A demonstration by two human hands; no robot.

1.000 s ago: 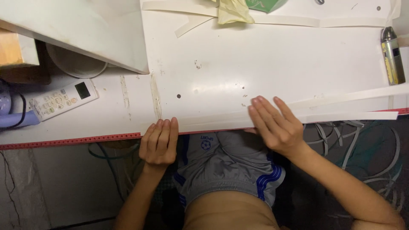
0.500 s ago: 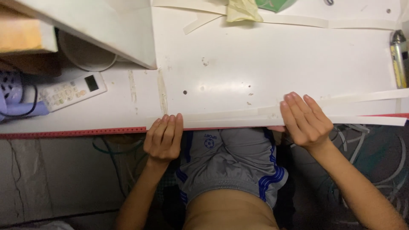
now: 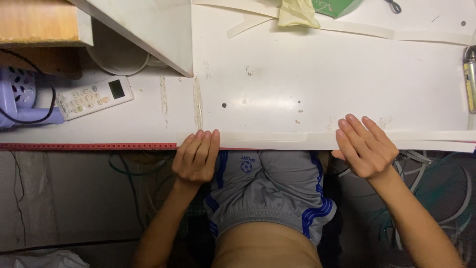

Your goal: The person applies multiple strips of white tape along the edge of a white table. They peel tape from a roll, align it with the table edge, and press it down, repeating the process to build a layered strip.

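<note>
Along the near edge of the white table (image 3: 307, 79), one long pale strip (image 3: 277, 140) lay flat, overhanging slightly. Left hand (image 3: 196, 158): fingers together, pressed on the strip's left end, not gripping. Right hand (image 3: 366, 146): fingers spread flat on the strip. Open tabletop lay beyond. One remote control (image 3: 94, 97) sat well left.

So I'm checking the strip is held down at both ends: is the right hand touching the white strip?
Touching. The head view shows the right hand lying with its fingers flat across the white strip at the table edge.
</note>
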